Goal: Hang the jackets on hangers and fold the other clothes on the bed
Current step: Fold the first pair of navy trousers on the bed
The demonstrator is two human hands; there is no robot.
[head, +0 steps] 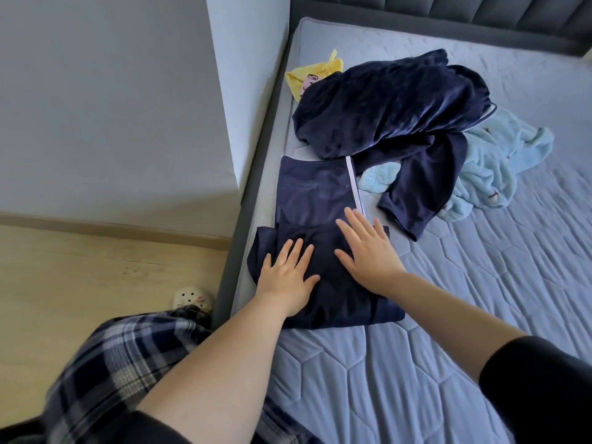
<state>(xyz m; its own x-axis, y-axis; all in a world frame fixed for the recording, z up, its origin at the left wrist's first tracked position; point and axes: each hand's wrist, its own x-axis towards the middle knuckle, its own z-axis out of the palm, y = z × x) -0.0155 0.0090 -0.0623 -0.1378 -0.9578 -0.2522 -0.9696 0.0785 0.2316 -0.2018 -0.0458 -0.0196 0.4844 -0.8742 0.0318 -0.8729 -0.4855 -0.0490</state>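
Folded navy garment [320,193]: lies flat at the left edge of the mattress [480,283]. It is a smooth dark fabric in a rough rectangle, with a pale piping stripe [352,184] down its right edge. The near part shows overlapped layers.

Left hand [288,277]: palm down on the garment's near-left part, fingers straight and spread, gripping nothing.
Right hand [365,251]: palm down on its right part, fingers splayed wide with the tips close to the stripe, gripping nothing.

Around the garment:
- A navy plush heap [384,104] lies unfolded beyond it, meeting its far edge. One limb of the heap trails down on the garment's right.
- A crumpled light blue fleece [499,161] lies right of the garment, partly under the heap.
- A yellow cloth [320,78] lies beyond the garment and is mostly covered by the heap.
- To the garment's left are a grey wall block [112,107] and the wooden floor [80,267].
- Near-left of it are a white clog [191,298] and plaid trousers [112,363].

Unclear: what kind of garment the folded piece is. The print on the yellow cloth is too small to read. The clog is half hidden by the trousers.
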